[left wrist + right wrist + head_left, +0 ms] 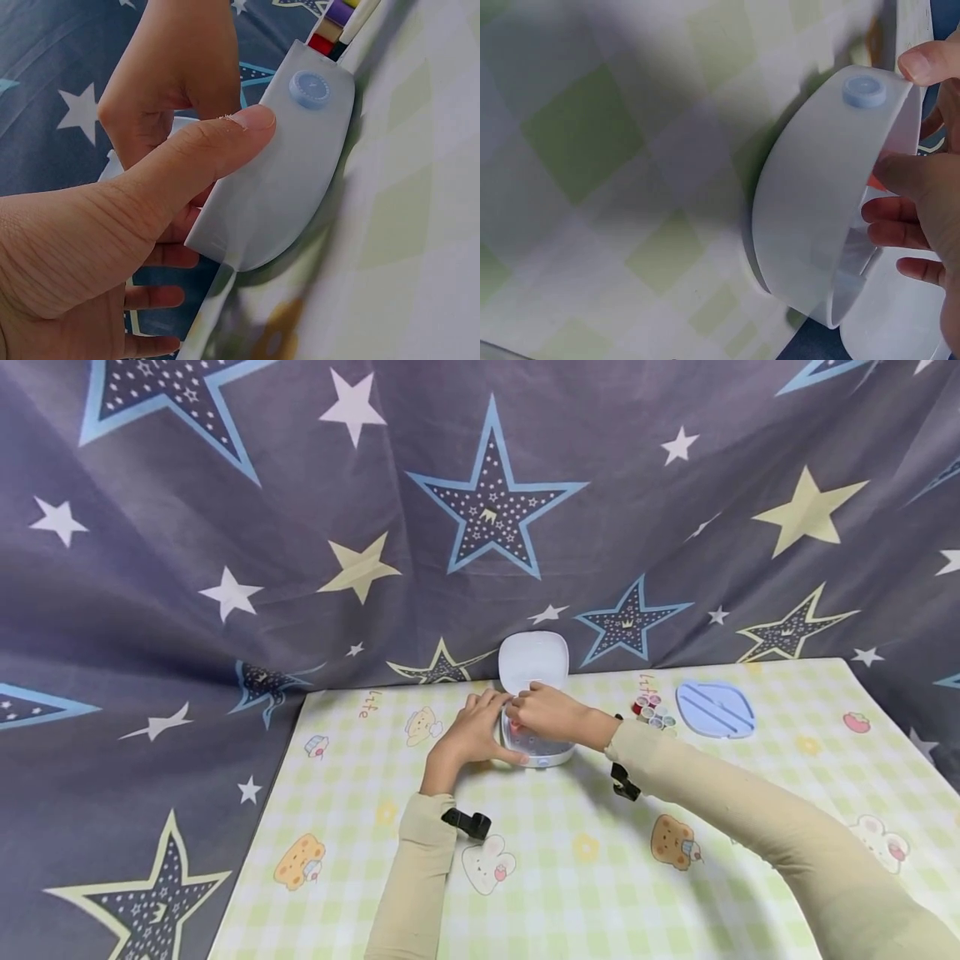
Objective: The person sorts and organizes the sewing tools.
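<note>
A small white box [551,761] with a pale blue button [310,90] on its front stands at the table's far edge, its white lid [534,658] raised behind it. My left hand [474,732] holds the box at the left, thumb on the front rim and fingers spread along the far side. My right hand [553,713] reaches into the box from the right. Its thumb and forefinger pinch a small red piece [875,182] just inside the wall, mostly covered by the fingers. The other fingers hang over the opening.
Right of the box, several small coloured thread spools [654,713] sit in a cluster. Beside them lies a light blue tray [716,710] with a diagonal bar. A star-patterned curtain [480,610] hangs right behind the table's far edge. A checked cloth [540,877] covers the table.
</note>
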### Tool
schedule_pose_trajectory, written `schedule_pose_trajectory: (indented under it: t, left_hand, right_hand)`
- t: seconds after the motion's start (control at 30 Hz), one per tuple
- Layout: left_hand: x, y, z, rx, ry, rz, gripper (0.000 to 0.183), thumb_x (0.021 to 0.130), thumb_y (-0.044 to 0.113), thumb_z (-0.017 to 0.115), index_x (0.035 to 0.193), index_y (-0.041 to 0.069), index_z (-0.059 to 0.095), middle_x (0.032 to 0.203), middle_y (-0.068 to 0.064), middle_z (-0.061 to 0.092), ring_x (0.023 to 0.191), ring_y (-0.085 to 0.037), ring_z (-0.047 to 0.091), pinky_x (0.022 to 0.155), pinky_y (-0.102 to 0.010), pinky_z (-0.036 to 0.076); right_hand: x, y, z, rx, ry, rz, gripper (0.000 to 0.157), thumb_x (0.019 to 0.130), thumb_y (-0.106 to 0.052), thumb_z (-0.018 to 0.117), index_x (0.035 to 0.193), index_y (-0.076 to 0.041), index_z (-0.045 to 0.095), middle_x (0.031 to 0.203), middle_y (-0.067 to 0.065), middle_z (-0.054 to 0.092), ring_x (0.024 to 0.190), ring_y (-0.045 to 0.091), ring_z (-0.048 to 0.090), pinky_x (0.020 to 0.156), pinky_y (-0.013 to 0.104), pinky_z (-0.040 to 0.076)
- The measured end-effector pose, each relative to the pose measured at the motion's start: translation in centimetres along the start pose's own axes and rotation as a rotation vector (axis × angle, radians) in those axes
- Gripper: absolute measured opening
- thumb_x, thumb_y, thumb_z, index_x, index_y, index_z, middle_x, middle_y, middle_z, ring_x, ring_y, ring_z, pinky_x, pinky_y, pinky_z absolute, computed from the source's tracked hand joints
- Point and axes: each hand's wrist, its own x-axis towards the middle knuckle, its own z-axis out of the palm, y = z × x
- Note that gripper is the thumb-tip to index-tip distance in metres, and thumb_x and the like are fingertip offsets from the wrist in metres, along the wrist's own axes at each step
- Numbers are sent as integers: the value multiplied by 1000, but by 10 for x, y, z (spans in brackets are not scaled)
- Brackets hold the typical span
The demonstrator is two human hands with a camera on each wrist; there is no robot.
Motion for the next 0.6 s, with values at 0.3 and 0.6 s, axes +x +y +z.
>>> schedule_pose_trajectory:
  t: [0.3, 0.6]
  left_hand:
    - [3, 1, 0, 17, 4, -4, 118, 63, 56, 93, 157, 12, 36, 152, -7, 42, 133, -30, 39, 116, -48, 38]
    - [1, 0, 1, 29, -8, -7, 118, 65, 57, 92, 158, 10, 35, 153, -8, 41, 133, -30, 39, 116, -48, 38]
  right_hand:
    - [-2, 1, 1, -28, -23, 5, 24, 99, -28, 66, 110, -7, 70, 108, 8, 76, 99, 24, 70, 90, 41, 54]
    - [-4, -1, 5, -83, 19, 8, 25, 97, -33, 67, 107, -10, 70, 102, 5, 76, 92, 22, 70, 85, 38, 53]
